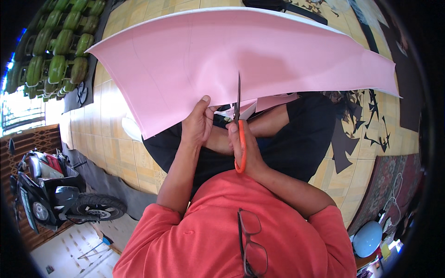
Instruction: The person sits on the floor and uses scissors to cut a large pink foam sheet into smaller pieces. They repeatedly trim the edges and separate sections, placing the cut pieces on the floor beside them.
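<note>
A wide sheet of pink material with a pale edge spreads across my lap and beyond. My left hand pinches its near edge, thumb on top and fingers hidden beneath. Orange-handled scissors are gripped in my right hand, just right of the left one. One dark blade lies over the pink face, pointing away from me, at the sheet's near edge. The other blade is hidden, at least in part. Narrow pink strips hang below the edge near the blades. Faint lines run over the sheet's left half.
Dark scraps litter the tiled floor at right, near a patterned rug and a blue rounded object. Stacked green cylinders stand far left. A motorcycle is parked at left. Eyeglasses hang on my red shirt.
</note>
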The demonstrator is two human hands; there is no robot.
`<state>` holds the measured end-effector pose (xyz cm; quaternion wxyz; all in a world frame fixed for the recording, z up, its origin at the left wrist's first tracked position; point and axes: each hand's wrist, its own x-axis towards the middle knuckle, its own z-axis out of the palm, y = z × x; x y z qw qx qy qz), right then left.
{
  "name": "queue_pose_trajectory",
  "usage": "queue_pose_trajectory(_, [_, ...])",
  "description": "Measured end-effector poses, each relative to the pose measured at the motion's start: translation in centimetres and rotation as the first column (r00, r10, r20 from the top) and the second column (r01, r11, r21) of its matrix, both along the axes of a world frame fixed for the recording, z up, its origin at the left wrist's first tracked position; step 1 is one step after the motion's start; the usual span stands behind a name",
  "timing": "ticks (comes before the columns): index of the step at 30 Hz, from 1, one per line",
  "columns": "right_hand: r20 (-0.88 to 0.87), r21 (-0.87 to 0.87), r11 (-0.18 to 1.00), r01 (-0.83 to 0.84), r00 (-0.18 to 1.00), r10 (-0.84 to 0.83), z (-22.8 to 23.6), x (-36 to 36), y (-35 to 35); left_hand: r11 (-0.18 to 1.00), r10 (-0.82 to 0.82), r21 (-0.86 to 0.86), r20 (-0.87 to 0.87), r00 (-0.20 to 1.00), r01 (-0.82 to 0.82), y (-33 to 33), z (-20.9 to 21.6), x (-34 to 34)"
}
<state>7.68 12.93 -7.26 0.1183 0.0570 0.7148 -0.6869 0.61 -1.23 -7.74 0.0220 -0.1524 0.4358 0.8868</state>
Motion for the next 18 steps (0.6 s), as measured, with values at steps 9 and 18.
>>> queue_pose_trajectory(9, [0.047,-0.102,0.992,0.071,0.997,-0.066,-0.7,0.4,-0.6,1.000,-0.001,0.024,-0.011,1.000,0.001,0.6,-0.3,0.7])
queue_pose_trajectory(18, [0.208,-0.234,0.972,0.022,0.978,0.028,1.4,0.3,0.9,1.000,0.021,0.018,0.051,0.999,-0.022,-0.1,-0.2,1.0])
